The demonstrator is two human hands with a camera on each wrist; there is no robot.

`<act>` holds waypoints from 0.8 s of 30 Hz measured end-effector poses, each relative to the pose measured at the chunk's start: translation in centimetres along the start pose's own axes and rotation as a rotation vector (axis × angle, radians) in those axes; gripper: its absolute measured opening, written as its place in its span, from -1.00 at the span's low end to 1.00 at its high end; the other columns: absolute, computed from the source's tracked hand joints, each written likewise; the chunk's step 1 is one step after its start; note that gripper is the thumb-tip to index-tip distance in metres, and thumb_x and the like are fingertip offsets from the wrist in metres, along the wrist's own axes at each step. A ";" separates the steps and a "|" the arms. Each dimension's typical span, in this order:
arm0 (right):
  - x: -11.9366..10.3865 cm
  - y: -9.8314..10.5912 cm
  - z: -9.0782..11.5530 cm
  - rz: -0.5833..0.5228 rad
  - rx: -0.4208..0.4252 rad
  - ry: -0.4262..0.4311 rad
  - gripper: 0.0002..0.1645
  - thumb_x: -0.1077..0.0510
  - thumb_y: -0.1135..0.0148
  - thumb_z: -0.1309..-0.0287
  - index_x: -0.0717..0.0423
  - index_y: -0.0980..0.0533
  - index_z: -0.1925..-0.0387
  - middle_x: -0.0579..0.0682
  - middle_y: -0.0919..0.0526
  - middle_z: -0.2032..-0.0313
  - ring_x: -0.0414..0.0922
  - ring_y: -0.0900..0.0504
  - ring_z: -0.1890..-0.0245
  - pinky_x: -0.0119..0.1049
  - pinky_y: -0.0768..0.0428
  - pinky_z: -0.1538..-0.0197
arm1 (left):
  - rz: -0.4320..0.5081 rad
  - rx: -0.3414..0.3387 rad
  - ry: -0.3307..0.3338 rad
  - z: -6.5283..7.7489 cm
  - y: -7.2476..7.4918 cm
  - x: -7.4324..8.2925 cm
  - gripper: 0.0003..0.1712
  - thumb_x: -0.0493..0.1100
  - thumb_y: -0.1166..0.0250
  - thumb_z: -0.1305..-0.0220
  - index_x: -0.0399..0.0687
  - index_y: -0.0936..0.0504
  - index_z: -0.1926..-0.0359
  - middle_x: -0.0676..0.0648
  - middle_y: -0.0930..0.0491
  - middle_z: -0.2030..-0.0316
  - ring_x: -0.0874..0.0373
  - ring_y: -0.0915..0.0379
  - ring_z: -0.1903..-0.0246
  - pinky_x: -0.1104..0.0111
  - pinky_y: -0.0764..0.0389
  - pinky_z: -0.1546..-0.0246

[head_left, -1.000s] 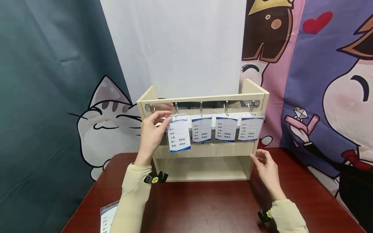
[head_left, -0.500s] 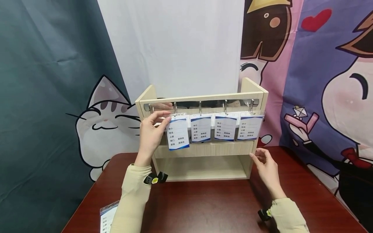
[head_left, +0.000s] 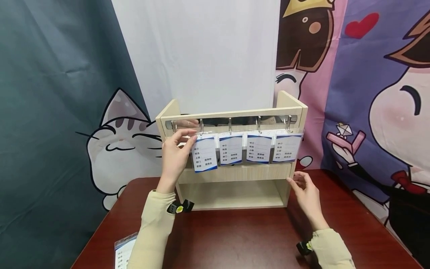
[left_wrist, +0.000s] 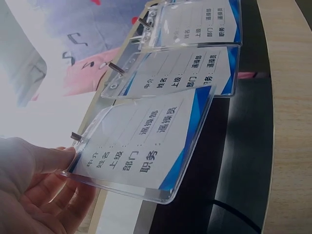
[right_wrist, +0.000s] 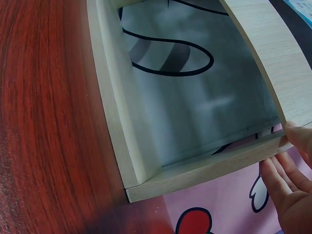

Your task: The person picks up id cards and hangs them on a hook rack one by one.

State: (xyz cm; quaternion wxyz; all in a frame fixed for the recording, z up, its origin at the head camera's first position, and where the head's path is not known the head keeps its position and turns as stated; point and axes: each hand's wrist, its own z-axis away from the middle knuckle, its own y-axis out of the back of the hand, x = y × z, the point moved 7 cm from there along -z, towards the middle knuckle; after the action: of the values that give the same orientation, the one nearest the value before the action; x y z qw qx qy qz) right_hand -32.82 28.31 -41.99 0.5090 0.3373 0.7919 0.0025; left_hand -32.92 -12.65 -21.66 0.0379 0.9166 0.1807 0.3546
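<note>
My left hand [head_left: 176, 158] pinches the upper left corner of a clear-sleeved ID badge [head_left: 205, 154] with blue-edged paper. In the left wrist view this badge [left_wrist: 136, 141] tilts outward, its top at a metal hook [left_wrist: 76, 137]. Three similar badges hang to its right, among them a middle one [head_left: 230, 149] and one at the far right [head_left: 287, 147]. My right hand [head_left: 307, 198] grips the right side panel of the wooden rack [head_left: 235, 173]; in the right wrist view the thumb lies on its front and the fingers [right_wrist: 276, 180] against its outer side.
Another badge [head_left: 123, 252] lies on the dark red table [head_left: 235, 239], partly covered by my left sleeve. A metal strip with several hooks [head_left: 230, 125] runs along the rack's upper front. Cartoon-printed curtains [head_left: 124, 153] stand behind.
The lower edge of the pinched badge has swung slightly up and in toward the rack. The head view has shifted a little; my right hand keeps its place on the side panel.
</note>
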 end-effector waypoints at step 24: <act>0.3 -0.1 -0.2 0.015 0.005 0.015 -0.60 0.08 -0.37 -0.30 0.17 -0.51 -0.07 0.13 -0.68 0.16 -0.62 -0.45 0.26 -0.75 -0.39 0.20 | -0.029 -0.005 0.010 -0.1 -0.2 -0.2 -0.82 -0.26 -0.38 -0.33 -0.22 -0.74 0.08 -0.16 -0.72 0.16 0.02 -0.62 0.26 0.53 -0.59 0.38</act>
State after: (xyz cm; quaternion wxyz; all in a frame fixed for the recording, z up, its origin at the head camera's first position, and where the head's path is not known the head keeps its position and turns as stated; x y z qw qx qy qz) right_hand -33.05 28.47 -42.15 0.5024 0.3445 0.7930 0.0069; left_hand -33.23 -12.55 -21.75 0.0446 0.9120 0.1933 0.3591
